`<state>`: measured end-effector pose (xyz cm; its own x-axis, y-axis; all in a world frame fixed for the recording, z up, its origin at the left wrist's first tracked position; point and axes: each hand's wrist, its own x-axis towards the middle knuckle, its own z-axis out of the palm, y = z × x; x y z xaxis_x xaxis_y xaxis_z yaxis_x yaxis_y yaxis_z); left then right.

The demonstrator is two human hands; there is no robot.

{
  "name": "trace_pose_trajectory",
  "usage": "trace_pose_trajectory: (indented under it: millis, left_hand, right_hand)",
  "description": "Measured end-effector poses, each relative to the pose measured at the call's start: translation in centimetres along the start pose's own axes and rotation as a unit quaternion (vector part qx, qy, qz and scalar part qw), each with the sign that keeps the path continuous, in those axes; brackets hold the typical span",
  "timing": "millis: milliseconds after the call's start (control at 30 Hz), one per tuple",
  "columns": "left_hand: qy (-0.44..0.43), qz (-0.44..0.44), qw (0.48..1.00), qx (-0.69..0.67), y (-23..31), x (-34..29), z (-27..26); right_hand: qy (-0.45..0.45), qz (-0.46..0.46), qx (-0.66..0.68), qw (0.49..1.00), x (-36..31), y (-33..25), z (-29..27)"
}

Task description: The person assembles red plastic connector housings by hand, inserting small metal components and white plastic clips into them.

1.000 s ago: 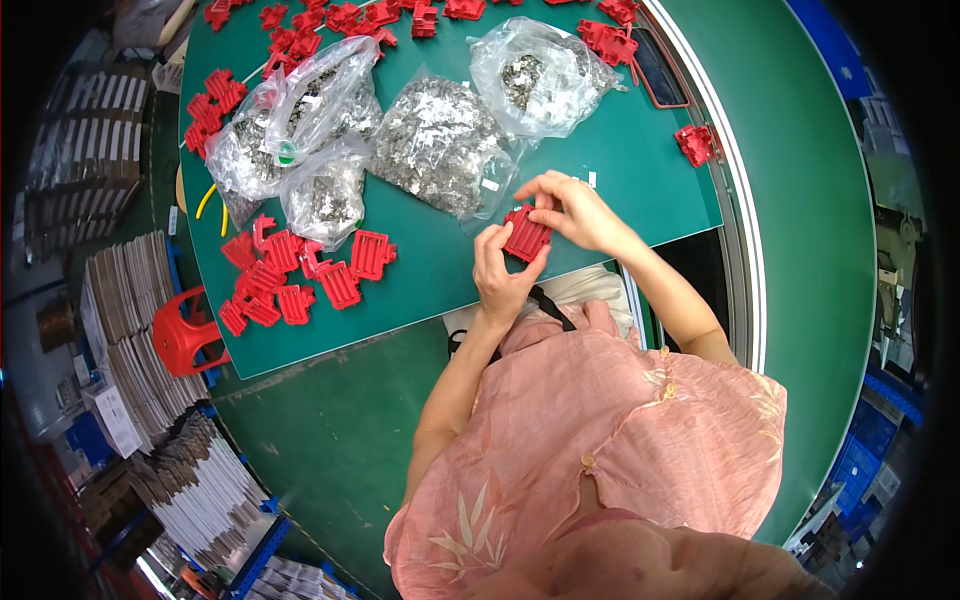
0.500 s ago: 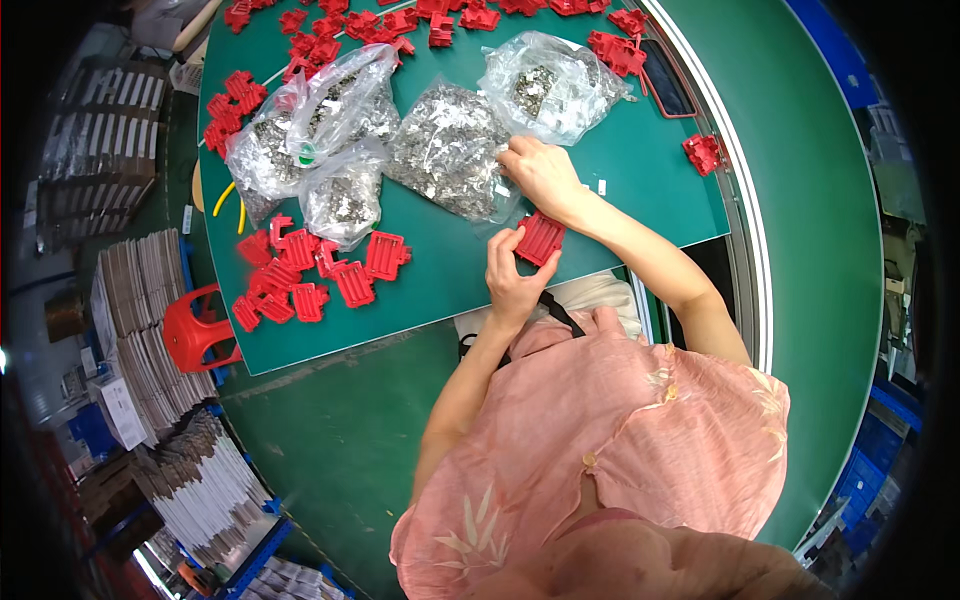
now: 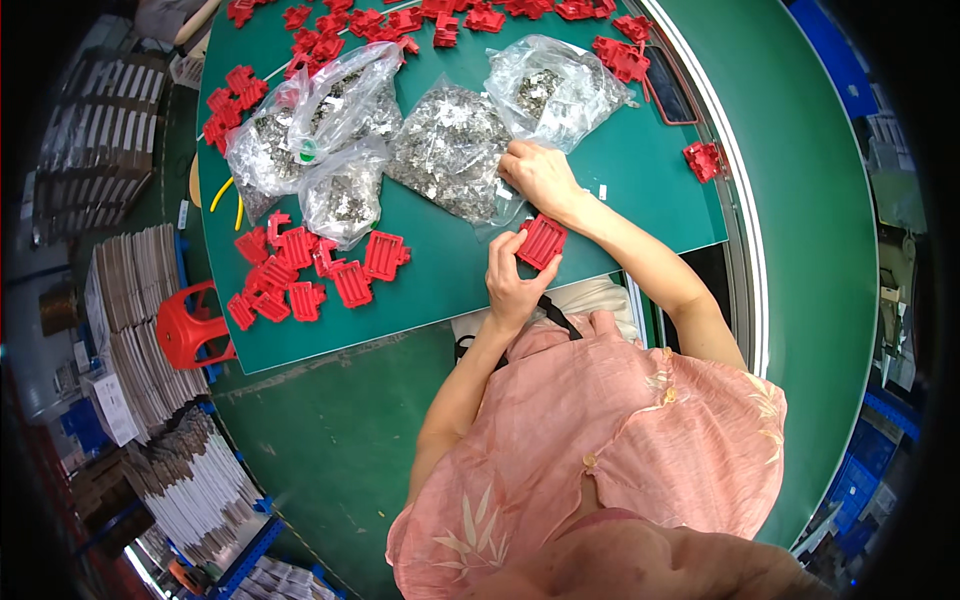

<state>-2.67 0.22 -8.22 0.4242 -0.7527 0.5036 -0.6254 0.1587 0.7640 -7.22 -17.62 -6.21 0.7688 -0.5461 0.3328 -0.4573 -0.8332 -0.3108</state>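
A red slotted plastic part (image 3: 542,243) is gripped between the thumb and fingers of my left hand (image 3: 512,280), close to the table's near edge. Just beyond it, my right hand (image 3: 545,180) has its fingers bent and pressed together at the right edge of a clear bag of small metal pieces (image 3: 452,150). Whatever those fingertips hold, if anything, is hidden. Behind that hand lies another clear bag (image 3: 560,85) with metal bits inside. Further left are more filled bags (image 3: 345,195). Several loose red plastic parts (image 3: 352,284) lie at the near left.
More red parts (image 3: 445,30) spread along the far side of the green table (image 3: 640,200). A phone (image 3: 670,85) lies by the right rail, near a single red part (image 3: 702,160). A red stool (image 3: 188,325) and stacked cardboard (image 3: 135,290) stand to the left.
Both hands stay nearly in place, the left still with the red part and the right still at the bag's edge. The whole view shifts slightly.
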Motion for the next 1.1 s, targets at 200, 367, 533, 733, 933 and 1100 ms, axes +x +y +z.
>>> trace_pose_trajectory:
  millis: [200,367,533,733,933,1100]
  left_hand:
    - [-0.001,-0.018,1.000,-0.008,0.0,0.0,-0.1]
    - [0.000,-0.021,1.000,-0.003,0.2,0.1,0.0]
    - [0.003,-0.006,1.000,0.017,0.2,0.2,-0.1]
    - [0.003,0.003,1.000,0.018,0.3,0.1,0.0]
    - [0.006,0.050,0.998,0.038,0.2,0.1,0.0]
    - [0.012,0.075,0.996,0.056,0.1,-0.1,0.3]
  right_hand:
    - [-0.013,0.058,0.285,0.957,-0.6,0.3,-3.0]
    - [-0.090,0.165,0.389,0.902,-3.1,0.6,-5.6]
    - [-0.097,0.187,0.408,0.888,-6.5,0.2,-7.6]
    - [-0.113,0.191,0.369,0.902,-8.5,-1.5,-9.0]
    - [-0.150,0.195,0.300,0.922,-7.9,-2.5,-9.4]
    - [-0.124,0.136,0.233,0.955,-7.6,-3.0,-8.9]
